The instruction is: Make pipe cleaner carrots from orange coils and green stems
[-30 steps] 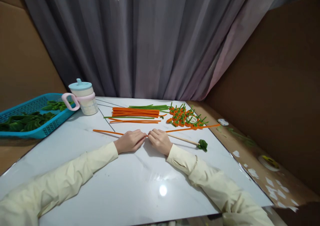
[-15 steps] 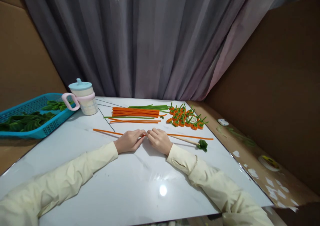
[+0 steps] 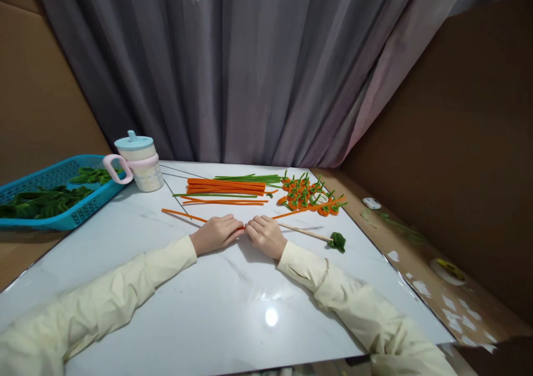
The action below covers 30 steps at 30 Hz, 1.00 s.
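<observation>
Near the middle of the white table, my left hand (image 3: 219, 232) and my right hand (image 3: 266, 235) are closed and nearly touching. Both pinch an orange pipe cleaner (image 3: 183, 214). One end sticks out to the left, and the other rises to the right, over the edge of a cluster of small orange-and-green pieces (image 3: 308, 190). From beside my right hand a thin wooden stick (image 3: 306, 232) runs right to a dark green fuzzy tip (image 3: 338, 242). Whether my right fingers also hold the stick is hidden.
Behind my hands lie a bundle of orange pipe cleaners (image 3: 225, 186) and green ones (image 3: 245, 178). A lidded cup (image 3: 144, 168) stands at left beside a blue basket (image 3: 89, 212) of green fuzzy pieces. A tape roll (image 3: 447, 271) and paper scraps lie at right.
The right end of the orange pipe cleaner has swung up and away from the table. Its left end has shifted slightly right and up. My hands stay nearly in place.
</observation>
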Motion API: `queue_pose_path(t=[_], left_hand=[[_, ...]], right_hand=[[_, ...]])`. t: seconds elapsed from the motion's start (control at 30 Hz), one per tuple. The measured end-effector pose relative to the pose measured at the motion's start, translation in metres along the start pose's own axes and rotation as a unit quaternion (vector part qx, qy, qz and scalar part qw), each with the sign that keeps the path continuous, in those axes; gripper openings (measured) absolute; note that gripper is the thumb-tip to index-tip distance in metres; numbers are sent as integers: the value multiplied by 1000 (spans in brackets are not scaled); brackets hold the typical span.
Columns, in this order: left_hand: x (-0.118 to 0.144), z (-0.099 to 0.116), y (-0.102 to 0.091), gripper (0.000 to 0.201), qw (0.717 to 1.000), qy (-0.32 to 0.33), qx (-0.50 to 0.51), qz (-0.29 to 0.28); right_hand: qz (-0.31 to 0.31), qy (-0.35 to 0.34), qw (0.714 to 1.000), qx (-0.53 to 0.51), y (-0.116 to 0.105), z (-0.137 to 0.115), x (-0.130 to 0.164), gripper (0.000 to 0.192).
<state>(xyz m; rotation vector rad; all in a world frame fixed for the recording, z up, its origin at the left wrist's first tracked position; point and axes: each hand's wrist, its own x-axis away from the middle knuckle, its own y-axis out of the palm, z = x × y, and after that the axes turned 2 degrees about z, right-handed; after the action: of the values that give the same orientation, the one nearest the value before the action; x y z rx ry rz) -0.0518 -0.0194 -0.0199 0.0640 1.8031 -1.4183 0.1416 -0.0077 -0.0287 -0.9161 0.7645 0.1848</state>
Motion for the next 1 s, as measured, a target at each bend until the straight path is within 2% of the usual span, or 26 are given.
queue_pose_path(t=[0.13,0.3,0.47,0.63,0.77,0.9,1.0], left_hand=[[1,-1,1,27,1000,0,-12,3],[0,-3,0,30,1000,-11,-25,6],[0,-5,0,26,999,-27,-23,4],[0,-4,2,29,1000,-8,-2,-5],[0,-3,2,30,1000,0,10,-9],[-1,-2,1,24,1000,-22,9,-1],[-1,-3,0,22,1000,-27,11,-2]], right_hand=[[12,-5,1000,0,-1,0,-1,20],[15,-23,1000,-14,-3,0,-3,22],[12,-24,999,-29,-4,-3,-4,19],[10,-21,998,-52,-4,-6,-3,14],[12,20,998,-60,-3,-5,-2,18],[11,83,995,-53,-2,-2,-4,16],[7,97,994,-53,-2,-1,-5,17]])
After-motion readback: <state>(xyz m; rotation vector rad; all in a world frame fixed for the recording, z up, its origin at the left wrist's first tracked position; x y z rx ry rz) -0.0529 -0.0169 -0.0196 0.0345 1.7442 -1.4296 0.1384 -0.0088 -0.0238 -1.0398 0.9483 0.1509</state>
